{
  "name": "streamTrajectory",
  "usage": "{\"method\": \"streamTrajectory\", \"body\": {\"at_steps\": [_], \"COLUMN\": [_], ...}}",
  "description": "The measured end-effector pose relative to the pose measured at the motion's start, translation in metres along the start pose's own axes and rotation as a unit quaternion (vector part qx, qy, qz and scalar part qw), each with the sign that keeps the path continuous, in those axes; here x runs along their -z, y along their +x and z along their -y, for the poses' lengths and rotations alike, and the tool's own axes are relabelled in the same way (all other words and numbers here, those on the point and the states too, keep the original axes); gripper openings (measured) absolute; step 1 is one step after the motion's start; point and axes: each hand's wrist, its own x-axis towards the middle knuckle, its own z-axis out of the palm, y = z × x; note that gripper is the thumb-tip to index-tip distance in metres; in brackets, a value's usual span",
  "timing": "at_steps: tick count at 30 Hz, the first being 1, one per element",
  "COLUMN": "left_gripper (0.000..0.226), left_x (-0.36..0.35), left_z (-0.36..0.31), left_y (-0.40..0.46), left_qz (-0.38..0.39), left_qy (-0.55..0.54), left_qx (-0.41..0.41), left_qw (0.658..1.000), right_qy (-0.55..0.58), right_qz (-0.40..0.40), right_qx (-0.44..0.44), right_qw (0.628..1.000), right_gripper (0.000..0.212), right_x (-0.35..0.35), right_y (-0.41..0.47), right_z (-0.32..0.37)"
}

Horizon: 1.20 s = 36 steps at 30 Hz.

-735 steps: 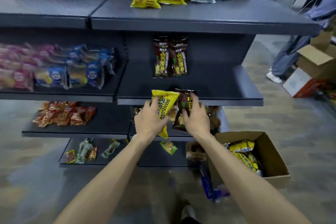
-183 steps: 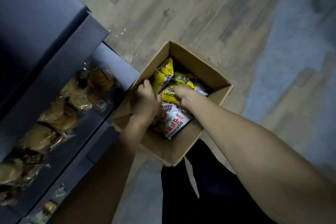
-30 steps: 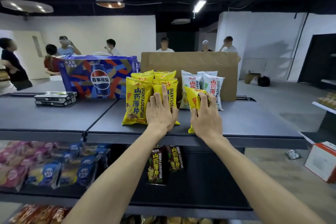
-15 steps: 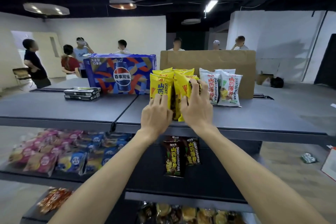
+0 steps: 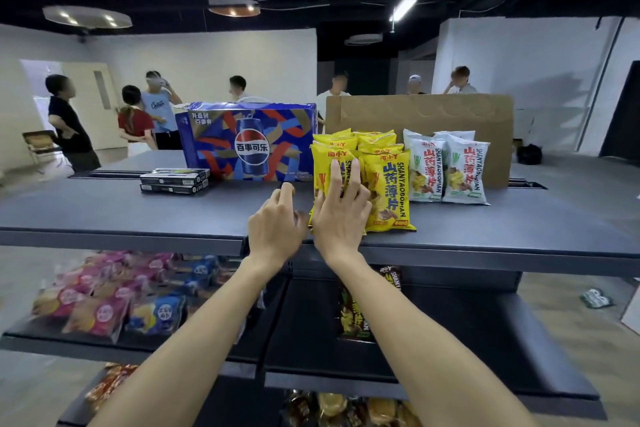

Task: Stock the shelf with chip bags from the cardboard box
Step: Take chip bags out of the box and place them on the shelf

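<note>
Several yellow chip bags (image 5: 391, 191) stand upright in rows on the dark top shelf (image 5: 138, 218), with two white chip bags (image 5: 446, 166) to their right. My right hand (image 5: 341, 208) presses flat, fingers straight, against the front-left yellow bag (image 5: 325, 166). Just left of that bag, my left hand (image 5: 277, 222) hovers over the shelf with loosely curled fingers and holds nothing. The cardboard box is out of view.
A blue Pepsi carton (image 5: 249, 142) and two flat black boxes (image 5: 175, 180) stand left of the bags, a cardboard sheet (image 5: 433, 114) behind them. Brown chip bags (image 5: 353, 315) and pink and blue snack packs (image 5: 104, 305) fill the lower shelf. Several people stand in the background.
My right hand has let go of the yellow bag it gripped and now lies flat on the front-left bag. My left hand has come off the bags and drawn back to the left.
</note>
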Motion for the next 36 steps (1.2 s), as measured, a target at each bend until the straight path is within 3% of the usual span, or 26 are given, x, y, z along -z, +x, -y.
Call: {"method": "streamTrajectory", "body": {"at_steps": [8, 14, 36], "left_gripper": [0.021, 0.020, 0.022], "left_x": [-0.020, -0.019, 0.004], "left_z": [0.004, 0.007, -0.021], "left_y": [0.010, 0.014, -0.008], "left_qz": [-0.009, -0.010, -0.006], "left_qy": [-0.087, -0.086, -0.066], "left_qx": [0.020, 0.023, 0.038], "left_qw": [0.996, 0.996, 0.997], "right_qy": [0.001, -0.016, 0.019], "right_qz": [0.054, 0.054, 0.076], "right_qx": [-0.031, -0.005, 0.060], "right_qw": [0.998, 0.998, 0.995], "right_gripper": [0.076, 0.081, 0.072], "right_x": [-0.013, -0.010, 0.042], "right_y": [-0.018, -0.030, -0.034], "right_z": [0.002, -0.005, -0.048]}}
